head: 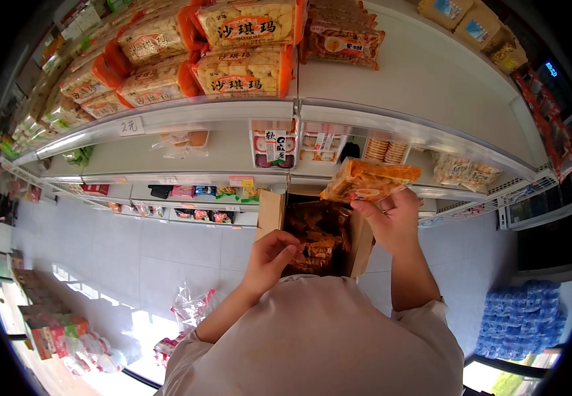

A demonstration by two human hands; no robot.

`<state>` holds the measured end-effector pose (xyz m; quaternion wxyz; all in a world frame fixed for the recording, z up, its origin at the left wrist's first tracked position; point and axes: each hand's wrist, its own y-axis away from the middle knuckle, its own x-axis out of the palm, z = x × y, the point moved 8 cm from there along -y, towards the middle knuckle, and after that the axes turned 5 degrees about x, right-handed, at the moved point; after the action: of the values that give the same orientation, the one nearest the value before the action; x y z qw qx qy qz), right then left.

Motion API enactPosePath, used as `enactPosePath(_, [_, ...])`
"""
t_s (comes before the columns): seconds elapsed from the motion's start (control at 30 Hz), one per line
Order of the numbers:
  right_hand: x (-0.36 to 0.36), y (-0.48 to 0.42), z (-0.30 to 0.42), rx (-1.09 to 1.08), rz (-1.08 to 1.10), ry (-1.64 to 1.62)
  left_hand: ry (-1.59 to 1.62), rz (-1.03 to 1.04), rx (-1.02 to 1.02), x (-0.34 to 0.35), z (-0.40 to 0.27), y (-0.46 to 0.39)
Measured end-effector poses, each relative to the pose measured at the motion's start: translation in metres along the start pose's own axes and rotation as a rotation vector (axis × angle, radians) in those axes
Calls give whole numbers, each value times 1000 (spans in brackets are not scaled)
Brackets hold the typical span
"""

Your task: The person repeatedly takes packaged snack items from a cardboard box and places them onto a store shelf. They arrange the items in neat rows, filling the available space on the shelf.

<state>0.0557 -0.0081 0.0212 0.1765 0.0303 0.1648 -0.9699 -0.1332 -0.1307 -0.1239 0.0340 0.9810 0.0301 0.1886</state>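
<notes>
My right hand (pixel 390 218) grips a clear plastic pack of orange-brown pastry (pixel 370 178) by its lower right edge, in front of the lower shelf. Below and to the left stands a cardboard box (pixel 269 213) with its flaps up, holding several wrapped brown packs (pixel 318 247). My left hand (pixel 273 255) is over the box's near left side, fingers curled; whether it touches a pack inside is hard to tell. Similar dark brown packs (pixel 340 42) are stacked on the upper shelf (pixel 414 84), beside orange-ended packs of sachima (pixel 239 74).
A transparent shelf edge (pixel 414 129) runs across ahead of me. Lower shelves bear boxed cakes (pixel 273 143), biscuits (pixel 386 150) and bagged snacks (pixel 466 171). Blue-wrapped bottles (pixel 521 319) stand on the floor at right; plastic-wrapped goods (pixel 93 351) and cartons (pixel 43 331) are at left.
</notes>
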Motion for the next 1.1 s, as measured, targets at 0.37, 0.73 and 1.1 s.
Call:
enactPosePath(0.37, [-41, -169, 101, -270, 89, 946, -23, 62, 1, 7, 4, 3])
enactPosePath(0.73, [-3, -204, 85, -741, -88, 1278, -62, -4, 27, -12, 2, 12])
enactPosePath(1.1, [17, -178, 89, -742, -219, 1415, -104, -19, -15, -9, 2, 9])
